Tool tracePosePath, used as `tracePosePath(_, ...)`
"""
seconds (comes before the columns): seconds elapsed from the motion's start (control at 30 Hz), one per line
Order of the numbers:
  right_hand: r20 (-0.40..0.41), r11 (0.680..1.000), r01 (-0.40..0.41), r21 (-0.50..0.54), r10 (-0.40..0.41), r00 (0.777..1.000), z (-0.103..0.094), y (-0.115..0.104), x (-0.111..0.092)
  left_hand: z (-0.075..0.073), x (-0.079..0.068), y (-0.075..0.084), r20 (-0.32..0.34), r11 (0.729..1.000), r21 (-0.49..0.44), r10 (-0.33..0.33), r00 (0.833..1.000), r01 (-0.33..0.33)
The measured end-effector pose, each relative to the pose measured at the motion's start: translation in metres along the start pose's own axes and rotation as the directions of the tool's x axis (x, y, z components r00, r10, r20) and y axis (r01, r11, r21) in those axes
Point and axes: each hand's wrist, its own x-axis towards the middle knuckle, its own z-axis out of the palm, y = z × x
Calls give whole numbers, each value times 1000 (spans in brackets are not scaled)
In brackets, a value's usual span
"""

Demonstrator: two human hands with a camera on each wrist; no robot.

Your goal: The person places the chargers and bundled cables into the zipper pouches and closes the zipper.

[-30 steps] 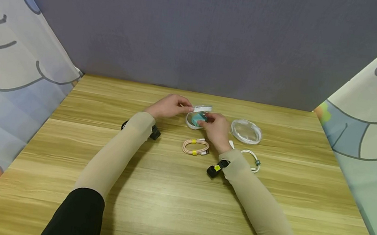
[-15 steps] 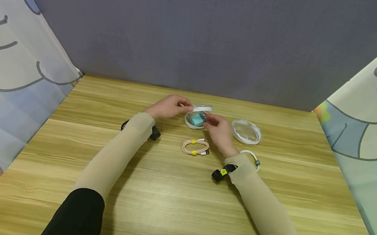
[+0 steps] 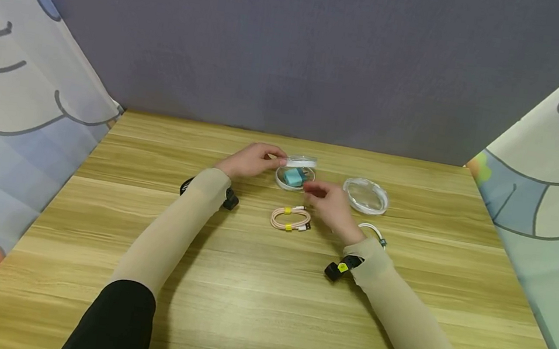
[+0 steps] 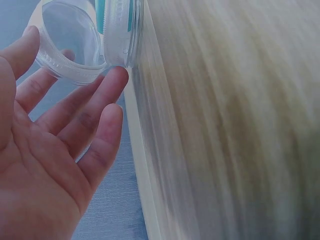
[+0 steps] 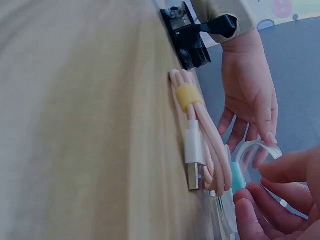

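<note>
On the far part of the table lies a round clear case (image 3: 285,186) with its lid (image 3: 301,163) raised. A teal charger plug (image 3: 293,177) with dark prongs rests in it. The left hand (image 3: 253,160) pinches the lid's rim; in the left wrist view, thumb and fingertips sit on either side of the clear lid (image 4: 80,76). Just right of the case's front edge is the right hand (image 3: 331,204), fingers loosely bent with nothing visible between them. In the right wrist view, its fingers (image 5: 290,167) overlap the case, and part of the teal plug (image 5: 237,176) shows beside them.
In front of the case lies a coiled pink cable (image 3: 276,219) with yellow ties. A second round clear container (image 3: 383,206) stands to the right. Behind the right wrist a white cable (image 3: 375,229) is partly hidden. A grey wall (image 3: 291,82) borders the table's far edge.
The right hand has let go of the teal plug, which stays in the case, and has drawn back toward the right and front. The left hand keeps its place at the lid.
</note>
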Motion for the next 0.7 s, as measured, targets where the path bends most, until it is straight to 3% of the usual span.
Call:
tracePosePath(0.17,103,996,56,-62,-50,993,-2,2,-5,0,-1,1,1,1000,-1,-6,1000,6)
tracePosePath(0.37,188,984,86,-158,-55,981,-2,4,-7,0,-2,1,5,1000,1,-14,1000,14)
tracePosePath(0.53,226,954,137,-265,-77,971,-2,2,-7,1,-1,-2,11,1000,10,-17,1000,17)
tracePosePath(0.7,227,938,159,-306,-91,970,-1,2,-7,1,-1,-4,15,1000,12,-17,1000,17)
